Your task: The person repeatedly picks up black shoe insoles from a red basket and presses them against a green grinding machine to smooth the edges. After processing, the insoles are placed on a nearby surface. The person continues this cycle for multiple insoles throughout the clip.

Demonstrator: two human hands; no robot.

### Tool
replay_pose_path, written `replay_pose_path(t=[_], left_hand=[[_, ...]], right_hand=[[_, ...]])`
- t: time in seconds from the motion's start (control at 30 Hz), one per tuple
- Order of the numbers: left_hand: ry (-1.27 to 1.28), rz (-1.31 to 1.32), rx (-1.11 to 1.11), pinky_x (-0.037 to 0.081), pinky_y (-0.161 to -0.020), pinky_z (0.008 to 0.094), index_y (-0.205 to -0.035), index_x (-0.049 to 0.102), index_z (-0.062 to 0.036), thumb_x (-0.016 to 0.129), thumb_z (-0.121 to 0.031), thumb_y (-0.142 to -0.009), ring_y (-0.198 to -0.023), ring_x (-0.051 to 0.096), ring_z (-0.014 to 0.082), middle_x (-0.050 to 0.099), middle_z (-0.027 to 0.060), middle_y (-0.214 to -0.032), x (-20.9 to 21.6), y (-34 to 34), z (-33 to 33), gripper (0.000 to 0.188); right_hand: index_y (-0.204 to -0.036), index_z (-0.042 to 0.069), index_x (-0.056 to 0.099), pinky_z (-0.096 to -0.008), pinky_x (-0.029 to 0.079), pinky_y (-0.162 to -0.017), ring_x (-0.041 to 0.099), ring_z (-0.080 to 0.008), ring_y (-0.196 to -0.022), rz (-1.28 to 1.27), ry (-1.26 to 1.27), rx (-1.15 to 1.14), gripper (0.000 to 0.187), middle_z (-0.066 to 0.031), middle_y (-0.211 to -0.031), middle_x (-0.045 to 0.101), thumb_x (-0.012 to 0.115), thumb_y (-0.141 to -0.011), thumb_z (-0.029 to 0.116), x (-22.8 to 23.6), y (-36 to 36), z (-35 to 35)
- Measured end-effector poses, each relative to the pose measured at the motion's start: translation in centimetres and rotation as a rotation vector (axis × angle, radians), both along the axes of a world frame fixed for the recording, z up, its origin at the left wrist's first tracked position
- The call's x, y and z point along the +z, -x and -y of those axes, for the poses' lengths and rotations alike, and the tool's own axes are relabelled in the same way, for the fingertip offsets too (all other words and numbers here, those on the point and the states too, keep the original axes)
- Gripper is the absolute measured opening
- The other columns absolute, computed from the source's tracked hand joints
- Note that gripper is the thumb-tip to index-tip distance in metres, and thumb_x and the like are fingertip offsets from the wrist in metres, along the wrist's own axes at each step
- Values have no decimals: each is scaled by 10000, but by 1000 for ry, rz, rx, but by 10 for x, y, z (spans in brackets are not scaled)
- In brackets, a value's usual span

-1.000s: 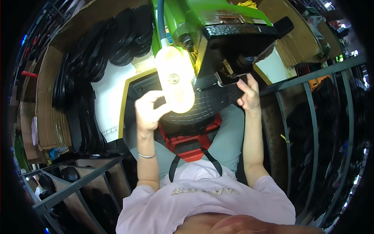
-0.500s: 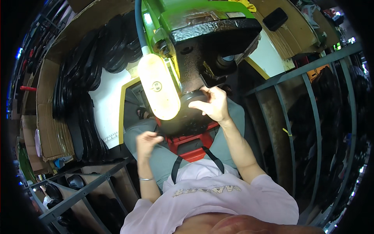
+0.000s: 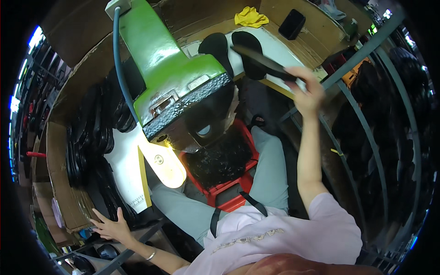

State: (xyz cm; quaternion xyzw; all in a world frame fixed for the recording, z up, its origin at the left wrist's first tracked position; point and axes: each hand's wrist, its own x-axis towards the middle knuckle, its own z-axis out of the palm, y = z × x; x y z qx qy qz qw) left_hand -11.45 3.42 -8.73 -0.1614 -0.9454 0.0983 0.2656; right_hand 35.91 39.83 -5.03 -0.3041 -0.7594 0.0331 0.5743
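Note:
My right hand [image 3: 308,90] is raised at the far right, closed on one end of a thin black shoe sole [image 3: 266,64], slightly blurred. That sole is over two flat black soles, one on the left [image 3: 214,49] and one on the right [image 3: 247,39], which lie on the white worktop [image 3: 286,51]. At the lower left, my left hand [image 3: 113,228] has its fingers spread and holds nothing. It is beside the cardboard wall and the near end of the stacked black soles [image 3: 89,142].
A green machine head [image 3: 172,68] stands in the middle, with a lit lamp [image 3: 167,167] below it. A red stool [image 3: 250,181] is between my knees. Metal rails [image 3: 362,52] flank me. A yellow cloth [image 3: 251,17] and a black box-like object [image 3: 292,24] lie at the back.
My right hand has moved from under the machine head to the far right with a sole. My left hand has swung out to the lower left and opened. The view has shifted.

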Motion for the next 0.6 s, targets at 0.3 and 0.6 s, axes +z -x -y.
replay_pose_path(t=[0.3,0.6], left_hand=[[-446,-60,-658,462,-883,381,-926,725,-100,801,-177,-657,-916,658,276,711,75,-975,-13,37,7,290],[-892,49,-1035,459,-849,448,-834,641,-83,690,88,-602,-792,599,237,675,61,-836,35,-75,-8,293]], right_hand=[[-1118,8,589,-402,424,-1004,533,-343,-1179,266,343,-98,392,-166,-1236,561,732,-755,46,-133,4,-54],[-1262,0,539,-355,494,-880,546,-250,-1184,1,1312,587,577,-155,-1319,518,769,-734,17,-162,61,121]])
